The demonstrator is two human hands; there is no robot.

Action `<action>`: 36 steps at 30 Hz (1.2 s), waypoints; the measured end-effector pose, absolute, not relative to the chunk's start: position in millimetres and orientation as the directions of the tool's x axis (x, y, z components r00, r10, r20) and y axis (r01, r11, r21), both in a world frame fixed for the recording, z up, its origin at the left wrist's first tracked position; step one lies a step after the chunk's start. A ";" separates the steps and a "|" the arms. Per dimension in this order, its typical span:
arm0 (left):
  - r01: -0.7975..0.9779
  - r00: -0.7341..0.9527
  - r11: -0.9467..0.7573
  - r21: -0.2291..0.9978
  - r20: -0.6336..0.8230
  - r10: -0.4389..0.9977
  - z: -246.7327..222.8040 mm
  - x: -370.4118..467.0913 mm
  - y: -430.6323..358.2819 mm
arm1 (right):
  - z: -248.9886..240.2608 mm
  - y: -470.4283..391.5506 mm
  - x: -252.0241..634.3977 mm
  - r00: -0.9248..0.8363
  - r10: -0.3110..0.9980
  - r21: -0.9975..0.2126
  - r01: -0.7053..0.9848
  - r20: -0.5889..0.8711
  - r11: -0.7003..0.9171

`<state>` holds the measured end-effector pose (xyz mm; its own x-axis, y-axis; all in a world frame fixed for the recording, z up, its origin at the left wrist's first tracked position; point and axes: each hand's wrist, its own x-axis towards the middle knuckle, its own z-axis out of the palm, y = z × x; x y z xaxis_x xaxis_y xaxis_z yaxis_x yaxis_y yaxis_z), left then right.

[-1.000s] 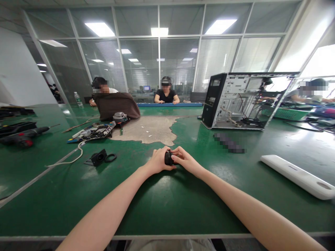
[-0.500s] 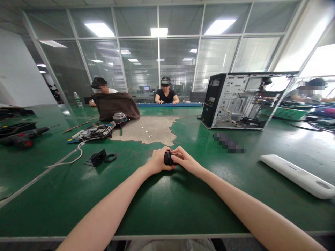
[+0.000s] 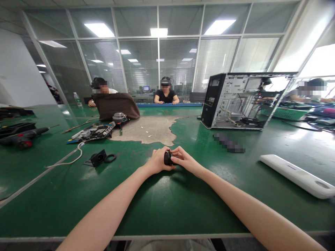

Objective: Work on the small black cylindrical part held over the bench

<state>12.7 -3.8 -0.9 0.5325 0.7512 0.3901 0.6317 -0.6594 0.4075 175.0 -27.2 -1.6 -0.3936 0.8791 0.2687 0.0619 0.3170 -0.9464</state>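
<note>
Reference point: the ragged-edged tan patch (image 3: pixel 149 130) in the green tabletop (image 3: pixel 209 216). Well left of the patch lies a black and red power drill (image 3: pixel 23 138). Nearer the patch, at its left edge, I note a flat circuit board crowded with components (image 3: pixel 91 133); a thin off-white cable (image 3: pixel 75 157) curves on the near side of it. Left and nearside of the patch sit a black square-plated part with a round opening (image 3: pixel 99 158) and, just beside it, a flat black ring (image 3: pixel 111 161). Behind the patch's left portion stands a brown ribbed fabric bundle (image 3: pixel 117 105).

Just nearside of the patch's right front corner is a short black cylindrical piece (image 3: pixel 167 158), in both my hands. My left hand (image 3: pixel 158 160) is curled closed round its left side. My right hand (image 3: pixel 183 158) is partly closed, thumb and fingertips gripping its right end; the contact under the fingers is hidden.

Right of the patch stands an open-sided black and silver computer case (image 3: pixel 235 101). Further right, nearer me, lies a long white rounded device (image 3: pixel 298 176).
</note>
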 end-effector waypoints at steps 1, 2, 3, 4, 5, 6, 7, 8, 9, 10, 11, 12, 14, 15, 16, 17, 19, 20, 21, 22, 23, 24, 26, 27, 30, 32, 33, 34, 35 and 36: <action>0.631 0.533 -0.660 0.407 0.391 0.750 -1.1 12.7 -3.7 | -2.0 -26.9 174.6 -0.381 0.885 -0.947 0.066 0.266 0.313; 0.632 0.531 -0.659 0.407 0.392 0.751 -1.2 12.7 -3.6 | -3.0 -26.2 174.1 -0.371 0.891 -0.948 0.070 0.263 0.309; 0.634 0.528 -0.657 0.408 0.393 0.753 -1.4 12.8 -3.4 | -4.2 -25.2 173.7 -0.365 0.894 -0.950 0.072 0.259 0.305; 0.635 0.526 -0.655 0.409 0.393 0.754 -1.6 12.8 -3.1 | -5.5 -24.2 173.4 -0.361 0.897 -0.951 0.076 0.254 0.299; 0.635 0.525 -0.655 0.409 0.393 0.755 -1.8 12.8 -2.7 | -6.8 -23.1 173.2 -0.357 0.901 -0.953 0.083 0.246 0.293; 0.635 0.527 -0.657 0.408 0.394 0.753 -2.0 12.8 -2.4 | -8.0 -22.1 173.1 -0.352 0.906 -0.954 0.093 0.236 0.285; 0.633 0.530 -0.660 0.406 0.394 0.751 -2.2 12.8 -2.0 | -8.7 -21.4 173.2 -0.346 0.910 -0.955 0.103 0.227 0.277; 0.630 0.535 -0.664 0.404 0.394 0.747 -2.4 12.7 -1.7 | -9.0 -21.0 173.4 -0.343 0.913 -0.956 0.112 0.220 0.272; 0.626 0.539 -0.668 0.403 0.395 0.744 -2.7 12.6 -1.4 | -8.7 -21.0 173.8 -0.343 0.913 -0.955 0.116 0.220 0.274; 0.624 0.540 -0.670 0.403 0.396 0.742 -3.0 12.5 -1.2 | -7.9 -21.5 174.2 -0.349 0.909 -0.953 0.112 0.228 0.282; 0.624 0.539 -0.669 0.404 0.397 0.743 -3.3 12.3 -1.1 | -6.7 -22.3 174.7 -0.363 0.900 -0.950 0.100 0.240 0.294; 0.626 0.535 -0.666 0.405 0.398 0.745 -3.6 12.3 -1.0 | -5.2 -23.4 175.2 -0.383 0.889 -0.948 0.083 0.253 0.306; 0.632 0.531 -0.661 0.404 0.396 0.749 -4.3 12.3 -0.9 | -2.5 -25.7 175.8 -0.413 0.870 -0.946 0.055 0.270 0.319; 0.634 0.530 -0.661 0.402 0.397 0.750 -4.5 12.4 -0.9 | -1.6 -26.6 175.8 -0.417 0.868 -0.946 0.052 0.271 0.320; 0.636 0.530 -0.660 0.400 0.396 0.750 -4.6 12.5 -0.9 | -1.1 -27.1 175.5 -0.409 0.872 -0.947 0.057 0.268 0.317; 0.637 0.530 -0.660 0.398 0.396 0.750 -4.6 12.7 -1.0 | -1.2 -27.2 175.0 -0.393 0.881 -0.947 0.068 0.264 0.315; 0.638 0.531 -0.660 0.397 0.394 0.750 -4.2 12.9 -1.2 | -2.7 -26.3 173.6 -0.359 0.897 -0.948 0.088 0.257 0.307; 0.638 0.530 -0.659 0.398 0.393 0.751 -3.9 13.1 -1.4 | -4.0 -25.3 173.0 -0.349 0.903 -0.949 0.092 0.252 0.300; 0.638 0.530 -0.659 0.399 0.393 0.751 -3.6 13.1 -1.5 | -5.6 -24.2 172.5 -0.343 0.906 -0.951 0.093 0.247 0.294; 0.637 0.531 -0.660 0.399 0.393 0.751 -3.3 13.2 -1.7 | -7.1 -22.9 172.3 -0.341 0.909 -0.953 0.095 0.240 0.287; 0.636 0.532 -0.661 0.398 0.395 0.749 -3.1 13.2 -1.8 | -8.5 -21.7 172.4 -0.339 0.912 -0.955 0.100 0.231 0.279; 0.635 0.534 -0.663 0.396 0.396 0.747 -2.9 13.2 -1.8 | -9.6 -20.6 172.7 -0.338 0.915 -0.957 0.105 0.223 0.272; 0.635 0.538 -0.666 0.391 0.395 0.745 -3.0 13.1 -1.5 | -10.1 -19.6 174.0 -0.339 0.915 -0.956 0.112 0.219 0.271; 0.637 0.537 -0.665 0.390 0.395 0.745 -3.2 13.1 -1.3 | -9.5 -19.9 174.7 -0.348 0.909 -0.954 0.106 0.228 0.280; 0.638 0.533 -0.664 0.391 0.399 0.746 -4.2 12.9 -0.5 | -5.8 -23.1 176.2 -0.406 0.876 -0.950 0.053 0.261 0.308; 0.636 0.533 -0.666 0.389 0.402 0.744 -5.0 12.9 -0.1 | -3.8 -25.6 176.0 -0.424 0.865 -0.949 0.033 0.270 0.312; 0.635 0.535 -0.668 0.387 0.403 0.742 -5.3 12.9 0.0 | -3.5 -26.4 175.5 -0.415 0.868 -0.949 0.036 0.271 0.314; 0.634 0.536 -0.670 0.385 0.405 0.740 -5.6 12.9 0.2 | -3.6 -26.7 174.8 -0.397 0.876 -0.948 0.046 0.273 0.316; 0.633 0.537 -0.672 0.384 0.407 0.739 -5.8 12.9 0.3 | -4.2 -26.5 174.0 -0.376 0.885 -0.946 0.059 0.275 0.319; 0.633 0.536 -0.672 0.384 0.408 0.739 -6.0 12.9 0.5 | -5.1 -25.9 173.2 -0.358 0.893 -0.945 0.071 0.273 0.318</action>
